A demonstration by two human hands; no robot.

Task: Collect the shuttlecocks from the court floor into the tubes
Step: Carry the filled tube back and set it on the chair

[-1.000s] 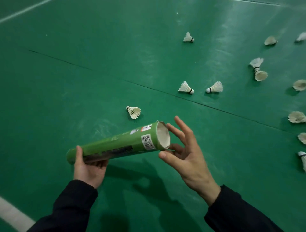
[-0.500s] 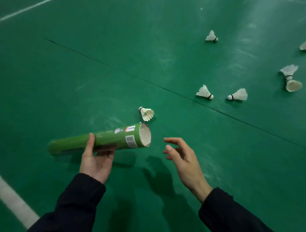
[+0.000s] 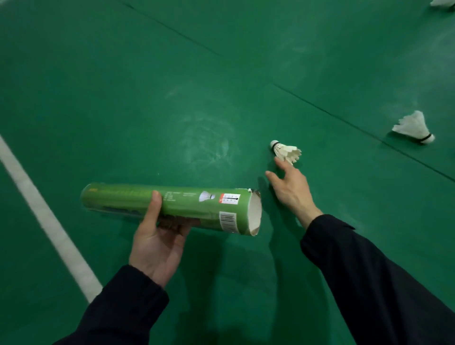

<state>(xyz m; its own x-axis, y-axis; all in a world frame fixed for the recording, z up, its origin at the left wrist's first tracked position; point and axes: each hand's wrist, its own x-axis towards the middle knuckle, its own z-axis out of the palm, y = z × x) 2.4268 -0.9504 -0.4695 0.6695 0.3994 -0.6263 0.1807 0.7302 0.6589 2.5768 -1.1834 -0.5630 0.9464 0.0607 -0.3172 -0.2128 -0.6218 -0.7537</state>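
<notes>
My left hand [image 3: 157, 242] grips a green cardboard tube [image 3: 187, 208] from below, holding it almost level with its torn open mouth pointing right. A white shuttlecock [image 3: 286, 150] lies on its side on the green court floor, cork to the upper left. My right hand [image 3: 291, 188] stretches out low over the floor with its fingers spread, fingertips just below the feathers of that shuttlecock and holding nothing. Whether the fingers touch the feathers I cannot tell.
A second shuttlecock [image 3: 414, 128] lies at the right, beyond a dark floor seam [image 3: 344, 122]. Part of another shuttlecock [image 3: 443, 2] shows at the top right corner. A white court line [image 3: 49, 219] runs diagonally at the left.
The view has dropped closer to the floor and turned left. My right hand has left the tube's mouth and reached out to the nearest shuttlecock. The tube is now held level and lower.
</notes>
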